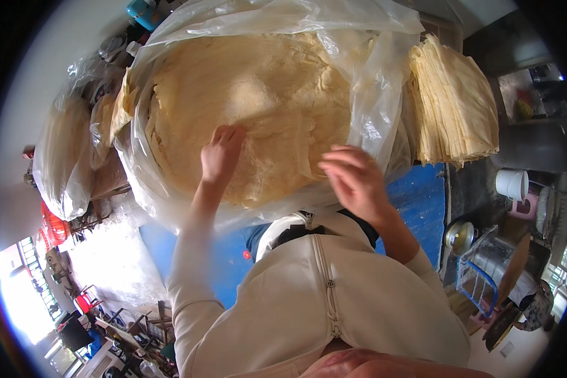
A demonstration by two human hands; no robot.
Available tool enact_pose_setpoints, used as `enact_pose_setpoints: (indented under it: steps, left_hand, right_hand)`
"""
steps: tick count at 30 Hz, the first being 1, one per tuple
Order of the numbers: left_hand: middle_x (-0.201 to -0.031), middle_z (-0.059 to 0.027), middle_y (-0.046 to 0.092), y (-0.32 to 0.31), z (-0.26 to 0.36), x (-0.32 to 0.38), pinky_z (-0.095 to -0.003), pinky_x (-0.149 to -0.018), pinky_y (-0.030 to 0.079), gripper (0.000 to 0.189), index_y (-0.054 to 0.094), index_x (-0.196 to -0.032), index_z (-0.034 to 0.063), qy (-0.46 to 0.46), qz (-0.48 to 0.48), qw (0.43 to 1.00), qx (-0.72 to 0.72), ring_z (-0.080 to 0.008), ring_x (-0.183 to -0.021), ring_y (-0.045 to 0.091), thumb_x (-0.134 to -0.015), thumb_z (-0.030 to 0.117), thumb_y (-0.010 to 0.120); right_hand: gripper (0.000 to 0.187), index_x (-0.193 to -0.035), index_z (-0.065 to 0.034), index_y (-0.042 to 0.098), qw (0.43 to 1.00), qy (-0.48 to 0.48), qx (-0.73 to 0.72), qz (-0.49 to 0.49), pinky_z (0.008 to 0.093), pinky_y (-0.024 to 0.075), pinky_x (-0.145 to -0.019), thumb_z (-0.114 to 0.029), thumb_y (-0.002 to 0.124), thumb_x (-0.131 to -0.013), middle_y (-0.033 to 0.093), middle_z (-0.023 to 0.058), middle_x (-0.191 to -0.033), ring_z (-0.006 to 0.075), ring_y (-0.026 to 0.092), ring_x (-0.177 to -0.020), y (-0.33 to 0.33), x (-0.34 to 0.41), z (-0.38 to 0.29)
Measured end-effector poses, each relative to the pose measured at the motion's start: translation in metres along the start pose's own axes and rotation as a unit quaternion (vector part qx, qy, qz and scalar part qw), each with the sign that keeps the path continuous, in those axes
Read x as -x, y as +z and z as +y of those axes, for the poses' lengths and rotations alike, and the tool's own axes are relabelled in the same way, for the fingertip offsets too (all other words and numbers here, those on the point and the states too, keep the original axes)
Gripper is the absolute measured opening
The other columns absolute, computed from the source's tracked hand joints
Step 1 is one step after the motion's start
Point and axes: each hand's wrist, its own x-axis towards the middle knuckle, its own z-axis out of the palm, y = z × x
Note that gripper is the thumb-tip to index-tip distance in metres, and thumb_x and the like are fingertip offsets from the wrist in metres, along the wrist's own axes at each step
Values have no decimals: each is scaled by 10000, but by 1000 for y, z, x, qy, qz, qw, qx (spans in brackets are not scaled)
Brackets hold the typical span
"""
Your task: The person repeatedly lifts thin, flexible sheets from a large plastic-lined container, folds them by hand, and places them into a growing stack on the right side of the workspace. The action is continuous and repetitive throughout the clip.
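A broad stack of thin, pale-yellow flatbread sheets (pixel 193 94) lies before me inside an opened clear plastic bag (pixel 375 94). My left hand (pixel 223 153) is on the stack near its middle, fingertips pinching the top flatbread sheet (pixel 274 141), which is wrinkled and partly folded there. Over the stack's near right edge hovers my right hand (pixel 356 182), a little blurred, its fingers bent and apart with nothing visible in them. A paler, powdery-looking patch shows on the sheet beyond my left hand.
Folded flatbreads (pixel 453 101) are piled at the right. Plastic-bagged goods (pixel 68 156) stand at the left. Blue flooring (pixel 416 208) lies below. Farther right are a white bucket (pixel 512 184), a blue metal frame (pixel 477 283) and another person (pixel 538 304) bending over a round surface.
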Motion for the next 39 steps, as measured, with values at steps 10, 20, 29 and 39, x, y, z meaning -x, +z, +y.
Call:
enact_pose_setpoints:
  steps: [10, 20, 29, 39]
  left_hand:
    - [-1009, -113, 611, -4, 8, -78, -433, -812, 481, 134, 599, -1002, 57, 132, 321, 928, 135, -327, -922, 591, -881, 0, 604]
    - [-1464, -159, 466, 54, -28, -72, -512, -1154, 281, 507, 516, -1378, 67, -29, 247, 968, 28, -364, -1388, 400, -961, 349, 575]
    - [-1507, -167, 429, 42, -20, -74, -533, -1193, 196, 546, 511, -1397, 52, -76, 195, 965, 157, -376, -1441, 320, -963, 384, 534]
    - [-1317, -156, 605, 47, -5, -57, -380, -980, 492, 361, 562, -1285, 7, -237, 118, 413, 871, -271, -1172, 600, -988, 210, 580]
  right_hand:
    - [534, -1226, -100, 572, 446, 358, -819, -56, 389, 493, -982, -560, 583, -955, 679, 120, -1094, 251, 652, -1000, 138, -100, 25]
    - [274, -1153, 95, 546, 729, 415, -543, 29, 472, 525, -1028, -88, 402, -1010, 653, 229, -1146, 326, 667, -1055, 103, -338, 104]
    - [232, -1079, 46, 638, 869, 118, -480, -25, 379, 532, -947, -149, 573, -973, 695, 168, -1013, 270, 662, -971, 2, -466, -10]
    - [373, -1290, 58, 584, 878, -43, -216, -425, 460, 524, -980, -175, 543, -1001, 568, 211, -1380, 291, 608, -1211, -82, -197, -142]
